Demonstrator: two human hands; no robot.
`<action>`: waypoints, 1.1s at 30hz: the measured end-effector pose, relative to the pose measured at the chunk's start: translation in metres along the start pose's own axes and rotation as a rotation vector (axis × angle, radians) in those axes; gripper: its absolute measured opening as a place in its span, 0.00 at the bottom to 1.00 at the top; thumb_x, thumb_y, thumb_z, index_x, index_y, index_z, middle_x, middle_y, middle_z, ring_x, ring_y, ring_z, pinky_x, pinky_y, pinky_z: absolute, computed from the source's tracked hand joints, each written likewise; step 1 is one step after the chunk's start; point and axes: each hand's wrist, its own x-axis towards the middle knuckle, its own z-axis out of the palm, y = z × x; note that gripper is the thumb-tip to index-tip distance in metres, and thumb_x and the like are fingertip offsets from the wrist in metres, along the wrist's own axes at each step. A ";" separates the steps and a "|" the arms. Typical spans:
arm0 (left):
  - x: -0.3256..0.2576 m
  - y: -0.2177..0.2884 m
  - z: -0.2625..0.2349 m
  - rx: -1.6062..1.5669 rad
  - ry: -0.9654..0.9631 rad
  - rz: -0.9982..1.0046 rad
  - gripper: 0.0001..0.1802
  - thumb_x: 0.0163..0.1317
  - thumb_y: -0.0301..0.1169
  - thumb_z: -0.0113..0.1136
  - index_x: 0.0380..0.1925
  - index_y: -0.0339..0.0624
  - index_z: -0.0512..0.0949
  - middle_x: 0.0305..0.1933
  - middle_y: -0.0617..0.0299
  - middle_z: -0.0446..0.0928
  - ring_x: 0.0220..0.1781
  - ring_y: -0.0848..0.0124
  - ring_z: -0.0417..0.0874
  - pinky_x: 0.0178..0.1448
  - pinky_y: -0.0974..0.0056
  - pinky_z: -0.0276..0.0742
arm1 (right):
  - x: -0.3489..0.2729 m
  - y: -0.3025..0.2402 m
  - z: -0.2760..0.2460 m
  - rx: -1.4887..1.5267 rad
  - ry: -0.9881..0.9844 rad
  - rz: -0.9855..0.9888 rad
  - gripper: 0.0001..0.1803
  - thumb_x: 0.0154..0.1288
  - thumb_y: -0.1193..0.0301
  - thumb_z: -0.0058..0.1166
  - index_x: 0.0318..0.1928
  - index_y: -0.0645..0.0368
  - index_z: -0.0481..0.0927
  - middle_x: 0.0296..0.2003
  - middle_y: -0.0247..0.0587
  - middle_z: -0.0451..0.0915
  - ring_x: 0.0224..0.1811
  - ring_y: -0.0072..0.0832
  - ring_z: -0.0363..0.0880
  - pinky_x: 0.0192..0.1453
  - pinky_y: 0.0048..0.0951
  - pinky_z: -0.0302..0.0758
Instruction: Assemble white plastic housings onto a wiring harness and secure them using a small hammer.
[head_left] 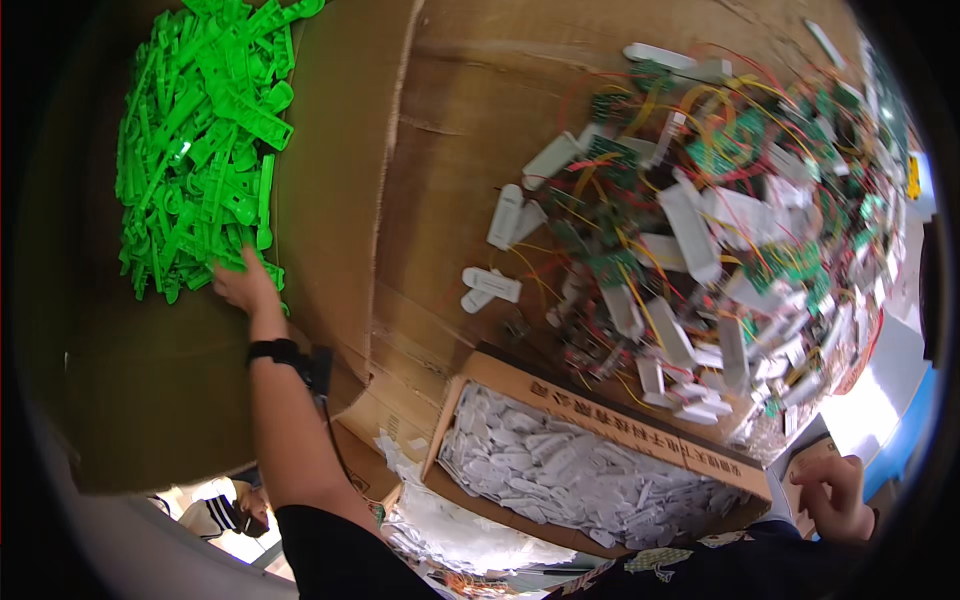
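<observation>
- My left hand (pixel 247 285) reaches into the deep cardboard box (pixel 335 120), at the near edge of the heaped green plastic parts (pixel 200 150); its fingers are partly spread, and whether they pinch a piece I cannot tell.
- My right hand (pixel 835 497) is half curled just beside the carton (pixel 625 425) of small white plastic pieces (pixel 560 470); I cannot tell if it holds anything.
- I'd work with loose fingers here — these long, thin parts look interlocked, so a hard tug could drag neighbours along.
- Best lift my black wristband (pixel 272 350) and its module (pixel 319 371) clear of the box wall.
</observation>
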 end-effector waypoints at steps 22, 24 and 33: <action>0.008 0.109 0.022 -0.093 -0.232 0.467 0.31 0.58 0.39 0.63 0.63 0.54 0.68 0.60 0.45 0.69 0.61 0.48 0.72 0.62 0.49 0.69 | 0.104 -0.038 0.026 0.522 -0.298 0.079 0.10 0.57 0.83 0.52 0.37 0.65 0.85 0.30 0.48 0.82 0.31 0.30 0.81 0.36 0.25 0.77; -0.010 0.164 -0.020 -0.246 -0.378 0.384 0.28 0.62 0.41 0.60 0.63 0.54 0.69 0.55 0.50 0.75 0.56 0.54 0.77 0.56 0.52 0.73 | 0.086 -0.040 0.027 0.503 -0.251 0.097 0.10 0.57 0.82 0.52 0.36 0.66 0.85 0.30 0.47 0.82 0.30 0.30 0.81 0.35 0.25 0.76; 0.119 0.051 0.066 0.249 -0.216 0.109 0.39 0.65 0.62 0.45 0.69 0.52 0.61 0.74 0.49 0.58 0.73 0.54 0.59 0.70 0.36 0.51 | 0.074 -0.026 0.023 0.529 -0.138 0.166 0.09 0.57 0.82 0.52 0.34 0.66 0.86 0.29 0.44 0.81 0.30 0.28 0.81 0.34 0.25 0.76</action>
